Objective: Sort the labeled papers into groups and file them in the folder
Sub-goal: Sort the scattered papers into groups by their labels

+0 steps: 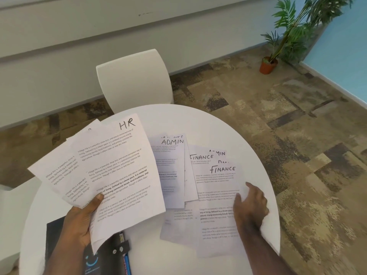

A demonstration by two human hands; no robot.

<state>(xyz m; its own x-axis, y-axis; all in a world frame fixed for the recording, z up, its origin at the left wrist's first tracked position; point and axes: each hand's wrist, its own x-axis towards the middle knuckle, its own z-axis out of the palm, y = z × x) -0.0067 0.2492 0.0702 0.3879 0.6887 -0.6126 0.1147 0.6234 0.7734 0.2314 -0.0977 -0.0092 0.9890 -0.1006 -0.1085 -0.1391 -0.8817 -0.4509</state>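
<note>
round white table (208,124), seen from above. left hand (79,221), at seven o'clock on the tabletop, grips a fan of white printed sheets; the front sheet is marked "hr" (121,167) in black handwriting, thumb pressed across its lower left, fingers curled behind. at least two more sheets are fanned behind it toward nine o'clock, their labels hidden.

right hand (251,205), at four o'clock, lies with fingers loosely spread on the top white sheet marked "finance" (218,181); whether it pinches the edge or only presses cannot be told. this sheet tops a loose overlapping spread on the table: a second "finance" sheet (200,158) just behind it, a white sheet marked "admin" (170,167) toward the centre, and further part-covered sheets under them, one showing "min" (220,153) at two o'clock.

dark folder with a snap tab (111,253) lies at six o'clock, partly under the held fan, apart from the spread. whether it is open cannot be told.

judgement: sorting step in hand, hr group gathered, finance apparently next. next move calls for sliding the two finance sheets free without dragging the admin ones. filing not yet begun.
</note>
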